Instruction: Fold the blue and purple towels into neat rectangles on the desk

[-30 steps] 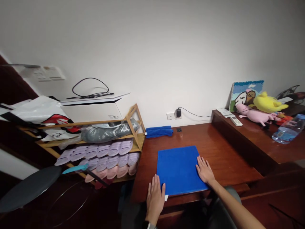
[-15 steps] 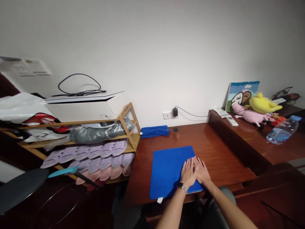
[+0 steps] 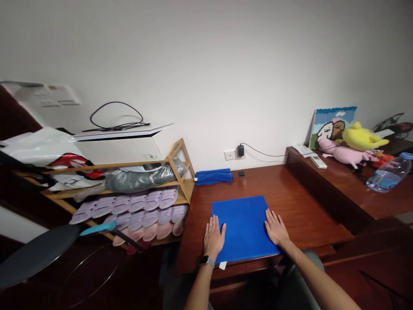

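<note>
A blue towel (image 3: 245, 228) lies spread flat on the brown wooden desk (image 3: 303, 215), its white tag hanging at the near left corner. My left hand (image 3: 214, 239), with a watch on the wrist, rests flat over the towel's left edge, fingers stretched out. At the right edge lies my right hand (image 3: 276, 228), palm down and fingers extended, partly on the towel and partly on the wood. Neither hand grips anything. A second blue towel (image 3: 214, 176), folded into a long strip, sits at the back left of the desk against the wall.
On the left stands a wooden rack (image 3: 180, 172) with several purple and pink slippers and a white box (image 3: 119, 150). The raised ledge at right holds a remote (image 3: 318, 162), plush toys (image 3: 343, 154) and a water bottle (image 3: 389, 174). A black charger (image 3: 240, 150) is plugged into the wall.
My left hand has moved from beside my right hand across to the towel's left edge. The right hand has shifted slightly right to the right edge. The view has turned a little left.
</note>
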`<action>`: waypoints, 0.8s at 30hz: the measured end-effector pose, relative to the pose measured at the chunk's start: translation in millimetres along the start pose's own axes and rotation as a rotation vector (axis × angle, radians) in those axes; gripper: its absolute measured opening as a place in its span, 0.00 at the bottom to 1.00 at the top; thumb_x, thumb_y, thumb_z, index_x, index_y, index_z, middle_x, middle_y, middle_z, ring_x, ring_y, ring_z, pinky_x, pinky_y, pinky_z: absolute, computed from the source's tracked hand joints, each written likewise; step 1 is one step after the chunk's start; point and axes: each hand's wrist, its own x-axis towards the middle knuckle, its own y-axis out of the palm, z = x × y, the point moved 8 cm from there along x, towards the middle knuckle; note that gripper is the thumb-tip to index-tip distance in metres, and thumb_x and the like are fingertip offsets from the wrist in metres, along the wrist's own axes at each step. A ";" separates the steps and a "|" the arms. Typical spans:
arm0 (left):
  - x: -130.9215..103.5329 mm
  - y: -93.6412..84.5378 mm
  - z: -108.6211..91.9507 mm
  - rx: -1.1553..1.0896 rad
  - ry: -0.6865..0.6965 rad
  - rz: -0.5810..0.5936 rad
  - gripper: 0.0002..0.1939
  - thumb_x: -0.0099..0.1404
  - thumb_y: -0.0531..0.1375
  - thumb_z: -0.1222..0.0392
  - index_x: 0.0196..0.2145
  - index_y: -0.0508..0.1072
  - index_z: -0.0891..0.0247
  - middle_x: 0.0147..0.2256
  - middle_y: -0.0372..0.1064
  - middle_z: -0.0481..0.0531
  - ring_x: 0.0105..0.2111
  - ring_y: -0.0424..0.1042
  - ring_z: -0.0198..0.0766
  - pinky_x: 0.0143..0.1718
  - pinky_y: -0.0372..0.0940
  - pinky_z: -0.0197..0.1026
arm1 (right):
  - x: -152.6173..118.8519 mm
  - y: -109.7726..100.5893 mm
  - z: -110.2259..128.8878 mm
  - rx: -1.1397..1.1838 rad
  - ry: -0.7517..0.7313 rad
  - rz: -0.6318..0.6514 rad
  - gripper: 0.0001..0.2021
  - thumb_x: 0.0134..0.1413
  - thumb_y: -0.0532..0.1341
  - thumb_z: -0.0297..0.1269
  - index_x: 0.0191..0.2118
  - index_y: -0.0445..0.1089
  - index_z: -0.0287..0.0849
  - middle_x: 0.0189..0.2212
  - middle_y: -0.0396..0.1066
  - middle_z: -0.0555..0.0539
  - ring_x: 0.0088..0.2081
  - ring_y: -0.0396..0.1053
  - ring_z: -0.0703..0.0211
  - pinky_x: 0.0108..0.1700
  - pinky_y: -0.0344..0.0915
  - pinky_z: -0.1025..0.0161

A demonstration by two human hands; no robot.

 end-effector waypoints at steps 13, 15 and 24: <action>-2.4 0.1 0.1 -0.013 -0.010 -0.034 0.39 0.77 0.39 0.38 0.72 0.57 0.70 0.71 0.53 0.63 0.72 0.52 0.49 0.71 0.52 0.56 | 53.8 -25.1 14.7 -0.035 0.012 0.044 0.34 0.72 0.35 0.50 0.77 0.41 0.40 0.76 0.40 0.49 0.76 0.35 0.53 0.75 0.33 0.48; -3.4 0.3 2.9 -0.003 -0.005 -0.024 0.39 0.77 0.39 0.38 0.71 0.58 0.70 0.71 0.53 0.62 0.72 0.52 0.49 0.71 0.52 0.56 | 58.0 -17.4 12.4 -0.029 0.019 0.041 0.35 0.72 0.35 0.51 0.77 0.40 0.39 0.77 0.39 0.49 0.76 0.36 0.52 0.75 0.34 0.47; 22.6 -6.8 -112.0 -0.103 0.237 0.065 0.36 0.78 0.37 0.42 0.74 0.51 0.67 0.73 0.49 0.59 0.74 0.46 0.47 0.74 0.47 0.57 | 58.4 -5.2 6.2 -0.013 0.009 0.006 0.35 0.72 0.35 0.51 0.77 0.40 0.40 0.77 0.40 0.48 0.76 0.35 0.53 0.75 0.32 0.47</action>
